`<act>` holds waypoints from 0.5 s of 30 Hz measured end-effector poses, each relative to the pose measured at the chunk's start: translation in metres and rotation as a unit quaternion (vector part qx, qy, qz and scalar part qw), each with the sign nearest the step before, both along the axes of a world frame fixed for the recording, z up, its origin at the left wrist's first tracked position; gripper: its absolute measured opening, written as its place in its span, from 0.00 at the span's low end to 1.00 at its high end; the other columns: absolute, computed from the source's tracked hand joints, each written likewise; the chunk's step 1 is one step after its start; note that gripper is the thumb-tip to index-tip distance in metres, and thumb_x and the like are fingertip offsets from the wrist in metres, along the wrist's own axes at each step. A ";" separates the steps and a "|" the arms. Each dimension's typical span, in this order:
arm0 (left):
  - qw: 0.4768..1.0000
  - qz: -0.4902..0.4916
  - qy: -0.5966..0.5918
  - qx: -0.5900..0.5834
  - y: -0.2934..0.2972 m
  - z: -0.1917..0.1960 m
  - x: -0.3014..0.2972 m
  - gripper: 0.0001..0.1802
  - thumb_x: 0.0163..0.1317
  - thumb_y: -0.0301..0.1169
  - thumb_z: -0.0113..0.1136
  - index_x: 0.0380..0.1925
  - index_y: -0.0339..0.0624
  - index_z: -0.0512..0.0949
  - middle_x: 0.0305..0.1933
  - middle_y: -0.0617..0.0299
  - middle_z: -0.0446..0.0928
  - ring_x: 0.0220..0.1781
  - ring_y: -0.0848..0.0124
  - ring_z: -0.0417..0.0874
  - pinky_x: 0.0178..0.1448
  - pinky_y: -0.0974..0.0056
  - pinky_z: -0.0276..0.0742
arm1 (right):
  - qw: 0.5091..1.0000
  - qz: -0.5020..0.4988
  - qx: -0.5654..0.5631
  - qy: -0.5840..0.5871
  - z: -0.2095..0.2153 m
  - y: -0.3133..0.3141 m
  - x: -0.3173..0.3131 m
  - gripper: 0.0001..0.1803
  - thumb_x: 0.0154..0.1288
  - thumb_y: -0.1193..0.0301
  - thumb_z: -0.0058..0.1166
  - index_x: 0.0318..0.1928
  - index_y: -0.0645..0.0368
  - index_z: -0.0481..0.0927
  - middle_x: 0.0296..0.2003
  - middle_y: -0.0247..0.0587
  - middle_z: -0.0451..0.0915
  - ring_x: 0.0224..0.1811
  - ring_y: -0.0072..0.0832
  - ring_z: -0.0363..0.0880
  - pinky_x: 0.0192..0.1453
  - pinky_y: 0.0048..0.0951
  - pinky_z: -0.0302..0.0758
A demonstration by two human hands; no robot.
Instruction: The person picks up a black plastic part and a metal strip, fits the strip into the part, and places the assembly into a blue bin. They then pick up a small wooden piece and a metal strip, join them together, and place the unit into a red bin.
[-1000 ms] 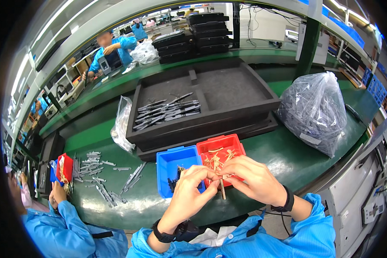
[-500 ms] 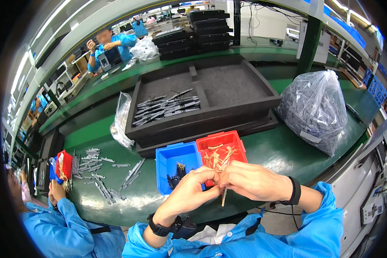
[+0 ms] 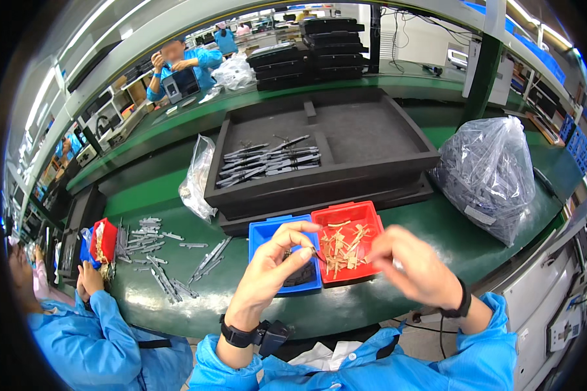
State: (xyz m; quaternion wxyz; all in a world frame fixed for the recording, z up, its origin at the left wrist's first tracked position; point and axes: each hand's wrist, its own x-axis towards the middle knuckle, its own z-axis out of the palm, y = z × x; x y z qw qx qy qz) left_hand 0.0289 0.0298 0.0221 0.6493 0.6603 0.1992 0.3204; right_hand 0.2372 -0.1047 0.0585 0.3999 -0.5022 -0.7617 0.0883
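Observation:
Over the blue bin [image 3: 261,232], my left hand [image 3: 266,270] pinches a small, thin dark part [image 3: 317,255] between thumb and forefinger. Several black pieces [image 3: 300,276] lie in that bin, partly covered by the hand. Directly to its right stands a red bin [image 3: 346,212] with many short tan strips [image 3: 343,249] in it. My right hand [image 3: 419,270] is at the right edge of the red bin, apart from the left one. Motion blurs its fingers, so I cannot tell whether anything is in them.
Behind the bins sits a black divided tray [image 3: 319,179] with grey slim parts [image 3: 270,159] in its left compartment. A clear bag [image 3: 486,176] of dark parts stands right. Loose grey strips [image 3: 169,277] lie left, near a co-worker's hands [image 3: 89,280] and small red bin [image 3: 104,240].
My hands were together over the front of the bins with a tan strip between them. They have parted, the right moving rightward; that strip no longer shows between them. The view has shifted slightly.

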 end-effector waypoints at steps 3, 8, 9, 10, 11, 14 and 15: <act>0.992 -0.112 -0.055 -0.005 -0.006 0.004 0.002 0.06 0.59 0.33 0.58 0.27 0.44 0.74 0.66 0.52 0.58 0.63 0.67 0.64 0.67 0.57 0.54 | 0.995 -0.086 0.014 -0.046 -0.003 0.021 -0.001 0.08 0.55 0.81 0.51 0.37 0.63 0.72 0.35 0.44 0.73 0.41 0.41 0.73 0.44 0.35 0.71; 0.979 -0.163 -0.109 -0.063 -0.012 -0.003 0.005 0.05 0.59 0.32 0.58 0.27 0.46 0.75 0.69 0.48 0.52 0.71 0.59 0.52 0.69 0.52 0.49 | 0.983 0.154 -0.055 0.088 -0.018 0.035 -0.019 0.08 0.63 0.76 0.49 0.42 0.62 0.75 0.44 0.42 0.75 0.49 0.37 0.72 0.52 0.33 0.70; 0.973 -0.174 -0.125 -0.086 -0.012 -0.004 0.004 0.04 0.59 0.32 0.58 0.28 0.46 0.75 0.70 0.47 0.51 0.72 0.58 0.51 0.69 0.51 0.50 | 0.962 0.165 -0.131 0.172 -0.018 0.033 -0.026 0.08 0.67 0.72 0.46 0.41 0.62 0.75 0.41 0.40 0.77 0.47 0.30 0.74 0.51 0.29 0.70; 0.973 -0.172 -0.125 -0.086 -0.011 -0.006 0.003 0.04 0.59 0.32 0.58 0.28 0.46 0.75 0.70 0.47 0.51 0.72 0.58 0.51 0.69 0.51 0.50 | 0.962 0.167 -0.132 0.173 -0.022 0.033 -0.028 0.08 0.67 0.72 0.46 0.41 0.62 0.75 0.41 0.40 0.77 0.47 0.30 0.74 0.51 0.29 0.70; 0.972 -0.174 -0.128 -0.089 -0.010 -0.007 0.002 0.04 0.60 0.32 0.58 0.28 0.46 0.75 0.70 0.47 0.52 0.71 0.58 0.53 0.69 0.52 0.51 | 0.924 0.191 -0.210 0.255 -0.027 0.034 -0.030 0.08 0.67 0.71 0.47 0.40 0.62 0.75 0.39 0.38 0.78 0.44 0.26 0.75 0.50 0.28 0.71; 0.971 -0.173 -0.123 -0.113 -0.012 -0.004 -0.003 0.04 0.60 0.31 0.57 0.29 0.45 0.76 0.69 0.50 0.53 0.70 0.59 0.56 0.67 0.53 0.56 | 0.862 0.213 -0.291 0.357 -0.033 0.035 -0.035 0.09 0.67 0.69 0.49 0.38 0.62 0.75 0.33 0.33 0.78 0.39 0.18 0.74 0.47 0.23 0.70; 0.969 -0.171 -0.115 -0.133 -0.012 -0.002 -0.007 0.03 0.60 0.30 0.58 0.30 0.44 0.77 0.69 0.52 0.53 0.69 0.60 0.58 0.65 0.54 0.59 | 0.864 0.206 -0.294 0.353 -0.033 0.036 -0.036 0.08 0.67 0.69 0.50 0.37 0.62 0.75 0.33 0.33 0.77 0.38 0.18 0.74 0.46 0.22 0.70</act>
